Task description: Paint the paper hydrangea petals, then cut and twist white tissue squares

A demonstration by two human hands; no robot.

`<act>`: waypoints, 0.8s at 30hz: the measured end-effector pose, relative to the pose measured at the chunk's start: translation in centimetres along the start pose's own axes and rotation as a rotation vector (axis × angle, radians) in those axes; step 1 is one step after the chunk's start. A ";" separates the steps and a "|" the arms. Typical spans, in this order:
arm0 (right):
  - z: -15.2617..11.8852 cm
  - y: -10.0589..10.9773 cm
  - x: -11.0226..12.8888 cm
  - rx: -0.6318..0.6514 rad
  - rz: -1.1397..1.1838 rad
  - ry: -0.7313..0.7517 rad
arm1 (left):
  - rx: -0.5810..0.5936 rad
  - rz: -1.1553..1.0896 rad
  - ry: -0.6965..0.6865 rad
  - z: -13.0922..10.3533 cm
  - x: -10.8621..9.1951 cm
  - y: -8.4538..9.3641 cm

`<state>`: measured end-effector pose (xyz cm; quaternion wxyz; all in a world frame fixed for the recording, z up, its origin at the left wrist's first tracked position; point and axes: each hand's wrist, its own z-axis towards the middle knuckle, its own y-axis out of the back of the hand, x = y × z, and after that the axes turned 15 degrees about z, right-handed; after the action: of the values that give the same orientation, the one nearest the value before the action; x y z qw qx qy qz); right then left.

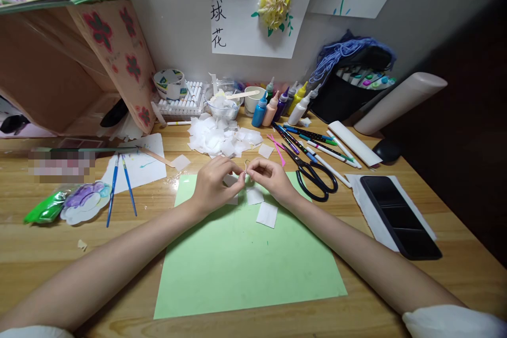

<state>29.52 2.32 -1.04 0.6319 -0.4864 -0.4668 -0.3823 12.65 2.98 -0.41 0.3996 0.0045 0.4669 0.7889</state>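
Observation:
My left hand (214,184) and my right hand (270,179) meet above the far edge of a light green paper sheet (245,264) on the wooden desk. Both pinch a small folded white tissue piece with a thin wire (245,170) between the fingertips. Loose white tissue squares (266,214) lie on the green sheet just under my hands. A heap of white tissue squares (219,139) sits behind my hands.
Black scissors (315,177) and several pens (312,142) lie to the right. A black tablet (400,216) rests far right. Paint bottles (277,105), a marker tray (184,103) and tape stand at the back. Two blue brushes (121,185) and a green packet (47,208) lie left.

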 end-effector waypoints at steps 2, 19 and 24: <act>-0.1 0.0 -0.1 0.005 -0.009 0.009 | -0.012 -0.001 0.011 0.0 0.0 0.0; -0.1 -0.1 -0.3 0.015 -0.085 0.020 | -0.046 0.062 -0.006 0.0 0.0 -0.2; 0.0 -0.2 -0.1 0.016 -0.079 0.014 | -0.057 0.088 -0.030 -0.1 0.1 -0.3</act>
<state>29.36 2.24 -1.08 0.6232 -0.4599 -0.4844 -0.4068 12.69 3.03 -0.72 0.3714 0.0253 0.4376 0.8185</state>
